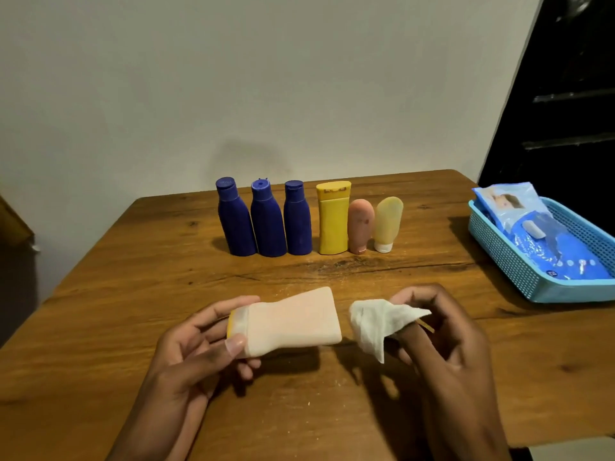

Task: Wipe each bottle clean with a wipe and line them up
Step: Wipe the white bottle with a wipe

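I have the peach bottle (293, 322) lying on its side in the air just above the near part of the wooden table (133, 261), its yellow cap end pointing left and its flat base toward the right. My left hand (199, 347) grips it at the cap end, thumb curled over the front and fingers wrapped behind. Just to the right of the base, not touching it, my right hand (442, 334) pinches a crumpled white wipe (376, 322) between thumb and fingertips, the loose corners hanging left and down.

Farther back on the table I see six bottles standing in a row, close beside each other: three blue bottles (266, 221) on the left, then a yellow bottle (332, 217), then a pink tube (360, 226) and a pale yellow tube (387, 222), both standing on their caps. The tubes are shorter than the rest.

At the right edge of the table sits a light blue basket (519, 274) with perforated walls, holding a blue pack of wipes (532, 234) that leans against its far end.

The tabletop is warm brown wood with dark knots and a long crack running across the middle, just in front of the row. Small pale crumbs dot the near part. Behind the table is a plain pale wall (233, 78); on the right, a dark opening (572, 111) with horizontal bars.
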